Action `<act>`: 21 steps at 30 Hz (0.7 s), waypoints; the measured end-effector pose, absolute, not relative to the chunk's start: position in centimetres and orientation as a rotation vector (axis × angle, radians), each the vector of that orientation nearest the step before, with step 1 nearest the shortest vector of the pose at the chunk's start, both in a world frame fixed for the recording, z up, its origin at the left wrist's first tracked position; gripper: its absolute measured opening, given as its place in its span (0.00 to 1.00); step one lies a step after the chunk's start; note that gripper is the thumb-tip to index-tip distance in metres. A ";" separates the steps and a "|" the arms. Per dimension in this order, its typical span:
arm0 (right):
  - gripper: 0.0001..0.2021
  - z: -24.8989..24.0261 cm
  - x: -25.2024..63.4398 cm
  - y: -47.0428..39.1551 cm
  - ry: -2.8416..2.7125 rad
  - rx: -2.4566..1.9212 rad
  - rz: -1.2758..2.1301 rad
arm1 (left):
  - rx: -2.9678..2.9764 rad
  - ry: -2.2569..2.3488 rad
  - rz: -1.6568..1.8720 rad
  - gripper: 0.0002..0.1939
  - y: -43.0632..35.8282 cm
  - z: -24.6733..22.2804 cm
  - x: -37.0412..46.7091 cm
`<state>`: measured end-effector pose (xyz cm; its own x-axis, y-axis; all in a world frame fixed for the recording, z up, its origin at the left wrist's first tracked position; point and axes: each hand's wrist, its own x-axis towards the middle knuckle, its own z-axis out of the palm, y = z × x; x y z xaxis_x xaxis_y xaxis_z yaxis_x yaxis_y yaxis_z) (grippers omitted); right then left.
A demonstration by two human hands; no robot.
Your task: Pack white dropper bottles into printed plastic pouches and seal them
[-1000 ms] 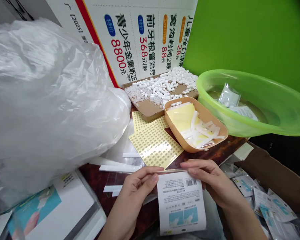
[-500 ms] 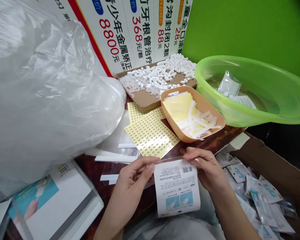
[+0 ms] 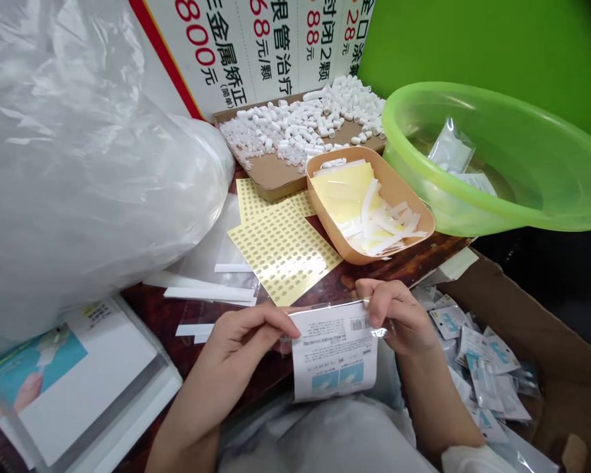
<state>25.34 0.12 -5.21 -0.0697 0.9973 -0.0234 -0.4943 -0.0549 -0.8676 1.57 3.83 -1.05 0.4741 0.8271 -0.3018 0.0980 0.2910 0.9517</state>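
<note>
Fingers of the left hand [image 3: 234, 355] and right hand [image 3: 406, 322] pinch opposite upper corners of a clear packet [image 3: 332, 368] holding a printed card, held up between them in front of the worktop [image 3: 152, 312]. The right fingers, stretched along the packet's top edge a second ago, are now curled over its corner, with loose film poking out beside them. Beyond the fingers lie yellow sticker sheets [image 3: 285, 253], an orange tub [image 3: 328, 230] and a cardboard tray [image 3: 270, 172] of white pieces, while a box [image 3: 536, 322] of filled packets sits to their right.
</note>
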 end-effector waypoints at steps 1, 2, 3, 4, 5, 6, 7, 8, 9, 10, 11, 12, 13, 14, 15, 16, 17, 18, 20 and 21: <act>0.11 -5.3 25.4 0.1 -0.853 -0.809 1.491 | 1.191 0.986 0.607 0.12 3.9 -1.1 1.6; 0.11 -5.3 25.5 0.2 -0.873 -0.804 1.496 | 1.185 0.999 0.606 0.12 3.9 -1.1 1.7; 0.11 -5.3 25.6 0.2 -0.894 -0.800 1.500 | 1.172 1.006 0.603 0.11 3.9 -1.1 1.8; 0.11 -5.4 25.8 0.3 -0.917 -0.796 1.501 | 1.153 1.011 0.600 0.11 3.9 -1.2 1.8; 0.11 -5.4 25.9 0.3 -0.940 -0.792 1.503 | 1.132 1.010 0.592 0.11 3.9 -1.2 1.9; 0.11 -5.4 26.0 0.3 -0.959 -0.789 1.506 | 1.111 1.002 0.579 0.10 3.9 -1.2 1.9; 0.12 -5.4 26.1 0.4 -0.977 -0.788 1.509 | 1.095 0.991 0.566 0.10 3.9 -1.2 1.9; 0.13 -5.4 26.2 0.4 -0.992 -0.788 1.511 | 1.088 0.980 0.552 0.10 3.9 -1.2 1.9; 0.13 -5.4 26.3 0.4 -1.005 -0.789 1.514 | 1.086 0.972 0.541 0.10 3.9 -1.2 1.9; 0.14 -5.4 26.4 0.4 -1.017 -0.791 1.514 | 1.085 0.968 0.527 0.11 3.9 -1.3 1.8; 0.14 -5.4 26.4 0.4 -1.025 -0.796 1.514 | 1.084 0.966 0.516 0.11 4.0 -1.4 1.8; 0.14 -5.5 26.5 0.4 -1.031 -0.801 1.512 | 1.081 0.969 0.507 0.11 4.0 -1.5 1.9; 0.14 -5.5 26.5 0.4 -1.033 -0.810 1.509 | 1.076 0.972 0.500 0.11 4.0 -1.6 1.9; 0.15 -5.5 26.5 0.4 -1.034 -0.822 1.504 | 1.069 0.975 0.494 0.11 4.1 -1.7 1.9; 0.15 -5.5 26.5 0.4 -1.035 -0.834 1.500 | 1.061 0.980 0.490 0.11 4.1 -1.8 1.9; 0.15 -5.5 26.5 0.4 -1.038 -0.848 1.495 | 1.051 0.987 0.492 0.11 4.1 -1.9 1.9; 0.15 -5.5 26.5 0.4 -1.043 -0.861 1.489 | 1.041 0.997 0.503 0.10 4.1 -1.9 1.9; 0.15 -5.4 26.5 0.4 -1.052 -0.874 1.484 | 1.033 1.009 0.517 0.10 4.1 -2.0 1.9; 0.14 -5.2 26.5 0.5 -1.077 -0.894 1.482 | 1.031 1.031 0.552 0.10 4.1 -2.0 1.9; 0.14 -5.1 26.5 0.5 -1.087 -0.901 1.484 | 1.038 1.037 0.565 0.11 4.1 -2.0 1.9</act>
